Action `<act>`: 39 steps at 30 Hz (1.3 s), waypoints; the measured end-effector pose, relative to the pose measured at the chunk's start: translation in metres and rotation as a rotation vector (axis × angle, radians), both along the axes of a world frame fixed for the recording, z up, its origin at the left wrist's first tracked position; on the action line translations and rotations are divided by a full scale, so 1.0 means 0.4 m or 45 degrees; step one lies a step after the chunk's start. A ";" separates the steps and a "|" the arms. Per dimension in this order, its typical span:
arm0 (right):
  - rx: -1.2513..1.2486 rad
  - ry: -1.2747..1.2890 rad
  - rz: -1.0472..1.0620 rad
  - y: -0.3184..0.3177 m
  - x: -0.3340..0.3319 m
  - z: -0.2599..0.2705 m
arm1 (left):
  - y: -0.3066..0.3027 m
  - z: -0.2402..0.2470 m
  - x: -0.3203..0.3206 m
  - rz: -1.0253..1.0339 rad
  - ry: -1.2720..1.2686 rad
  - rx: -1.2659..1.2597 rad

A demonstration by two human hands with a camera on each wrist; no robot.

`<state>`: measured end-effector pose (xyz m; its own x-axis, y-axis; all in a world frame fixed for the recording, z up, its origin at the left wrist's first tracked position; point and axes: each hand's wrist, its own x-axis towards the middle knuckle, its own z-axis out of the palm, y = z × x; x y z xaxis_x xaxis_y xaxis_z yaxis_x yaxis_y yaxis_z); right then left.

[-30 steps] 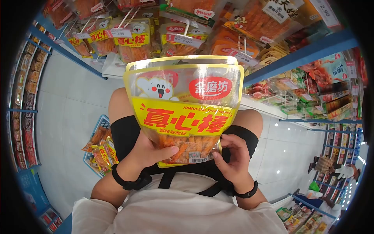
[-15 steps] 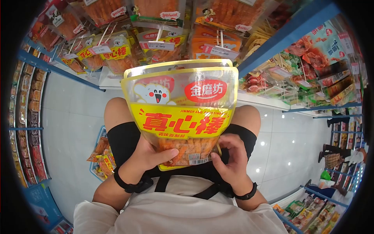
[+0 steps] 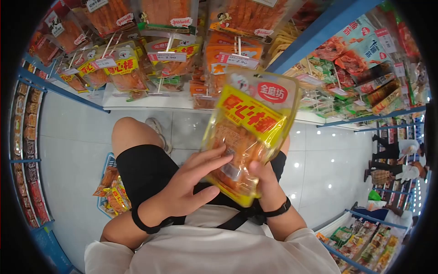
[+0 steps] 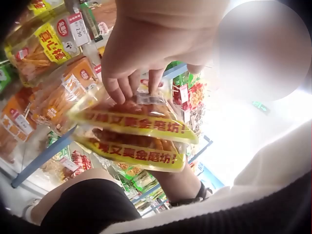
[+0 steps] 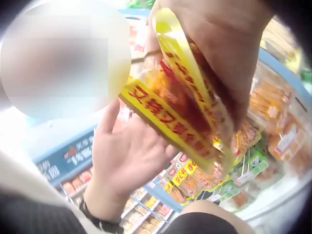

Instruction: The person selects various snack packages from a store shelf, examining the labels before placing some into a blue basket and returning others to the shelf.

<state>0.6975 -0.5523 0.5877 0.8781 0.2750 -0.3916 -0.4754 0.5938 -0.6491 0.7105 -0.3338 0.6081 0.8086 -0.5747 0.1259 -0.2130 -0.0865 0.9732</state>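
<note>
Two clear and yellow snack packs with red lettering, holding orange sticks, are stacked in front of the body. The front pack [image 3: 251, 114] tilts to the right in the head view. My right hand [image 3: 267, 180] grips the stack by its lower right side, thumb over the front. With fingers extended, my left hand [image 3: 194, 180] touches the front pack's lower left face. From the left wrist, the bottom edges of the front pack [image 4: 141, 123] and the rear pack [image 4: 136, 152] show, slightly apart. The right wrist view shows the left palm [image 5: 129, 158] spread beside the packs.
A blue basket [image 3: 108, 160] with several snack packs stands on the floor by the left leg. Ahead, racks hold hanging snack packs [image 3: 127, 68] with price tags [image 3: 166, 57]. A blue rail [image 3: 319, 36] crosses at right; people [image 3: 401, 150] stand farther off.
The packs have moved right and turned clockwise. The left hand has let go of its side and slid onto the front; the right hand now grips the packs. The view has shifted slightly.
</note>
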 end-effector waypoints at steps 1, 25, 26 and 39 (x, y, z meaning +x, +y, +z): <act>0.139 0.119 -0.069 -0.007 0.000 0.002 | 0.004 -0.003 0.000 -0.003 -0.006 -0.017; -0.232 0.086 -0.161 -0.179 -0.024 -0.119 | 0.180 -0.315 0.099 0.635 1.229 -0.776; -0.194 0.136 -0.159 -0.219 -0.029 -0.143 | 0.186 -0.341 0.120 0.634 1.082 -0.666; -0.064 0.189 -0.010 -0.316 -0.008 -0.262 | 0.194 -0.434 0.368 0.798 0.960 -0.626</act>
